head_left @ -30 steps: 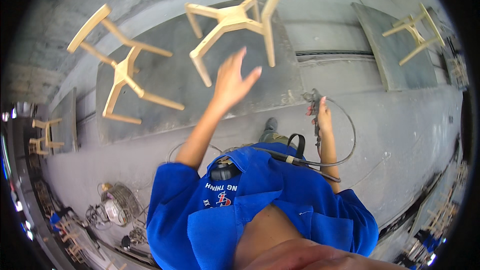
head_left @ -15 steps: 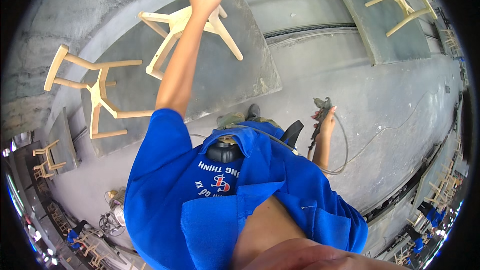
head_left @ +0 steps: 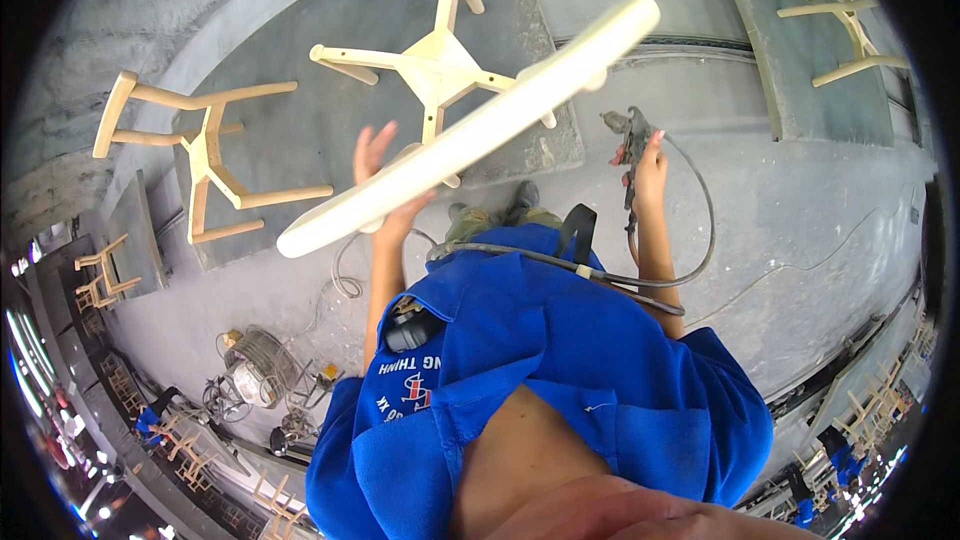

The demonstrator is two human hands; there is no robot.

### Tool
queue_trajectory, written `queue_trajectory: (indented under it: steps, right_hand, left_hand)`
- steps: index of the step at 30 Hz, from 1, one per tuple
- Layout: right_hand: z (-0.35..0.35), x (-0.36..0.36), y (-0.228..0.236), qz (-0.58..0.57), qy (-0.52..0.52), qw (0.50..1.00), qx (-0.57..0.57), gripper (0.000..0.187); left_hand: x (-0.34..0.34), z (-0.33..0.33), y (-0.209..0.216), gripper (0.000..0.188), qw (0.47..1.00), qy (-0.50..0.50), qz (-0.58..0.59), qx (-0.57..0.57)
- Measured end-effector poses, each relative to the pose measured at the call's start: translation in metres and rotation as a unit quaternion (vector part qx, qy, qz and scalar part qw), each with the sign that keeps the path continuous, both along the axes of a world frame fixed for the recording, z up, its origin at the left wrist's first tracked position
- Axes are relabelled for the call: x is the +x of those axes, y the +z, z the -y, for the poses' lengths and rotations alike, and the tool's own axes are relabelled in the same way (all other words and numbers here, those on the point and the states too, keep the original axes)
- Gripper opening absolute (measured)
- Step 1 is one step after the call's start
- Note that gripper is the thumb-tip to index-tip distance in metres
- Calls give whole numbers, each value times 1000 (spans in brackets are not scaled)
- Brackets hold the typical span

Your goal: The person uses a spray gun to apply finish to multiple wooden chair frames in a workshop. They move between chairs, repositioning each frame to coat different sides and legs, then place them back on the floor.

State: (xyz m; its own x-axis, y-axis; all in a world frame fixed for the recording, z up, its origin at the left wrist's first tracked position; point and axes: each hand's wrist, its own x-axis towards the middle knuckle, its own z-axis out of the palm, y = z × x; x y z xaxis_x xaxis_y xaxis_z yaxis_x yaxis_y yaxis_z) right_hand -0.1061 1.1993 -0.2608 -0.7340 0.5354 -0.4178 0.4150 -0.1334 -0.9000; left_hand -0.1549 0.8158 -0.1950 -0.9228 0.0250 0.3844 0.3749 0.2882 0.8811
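Observation:
A pale wooden chair frame (head_left: 440, 65) stands on a large grey slab (head_left: 515, 15), its curved top rail (head_left: 480, 130) slanting across the view close to me. My left hand (head_left: 372, 152) is at the rail's left part, fingers stretched out beyond it. The rail hides the middle of that hand, so I cannot tell how firmly it touches. My right hand (head_left: 651, 175), well to the right of the chair frame, is closed round a dark spray gun (head_left: 632, 135). From the gun a grey hose (head_left: 712, 205) loops down to my waist.
Another chair frame (head_left: 203, 155) is at the slab's left edge. At the far right, a further frame (head_left: 855, 30) rests on a second slab (head_left: 800, 105). On the floor at lower left lie a round wire-caged thing (head_left: 265, 365) and tangled cables (head_left: 225, 395).
The near chair frame has turned, and its top rail now crosses in front of me. My left hand has come back toward my body. The right hand with the spray gun has risen slightly.

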Motion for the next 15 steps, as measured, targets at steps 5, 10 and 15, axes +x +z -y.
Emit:
queue_trajectory:
  steps: [5, 10, 15]
  right_hand:
    - [5, -35, 35, -49, -5, 998, -25, 75]
    - [10, -100, 62, -113, -41, 982, -148, 81]
    - [30, -176, 49, -156, -3, 960, -232, 81]
  left_hand:
    - [-7, 1, -20, 61, 988, 40, 35, 145]
    - [-34, 44, 48, 49, 975, 68, 13, 213]
    - [-112, 103, 128, 59, 973, 31, 106, 204]
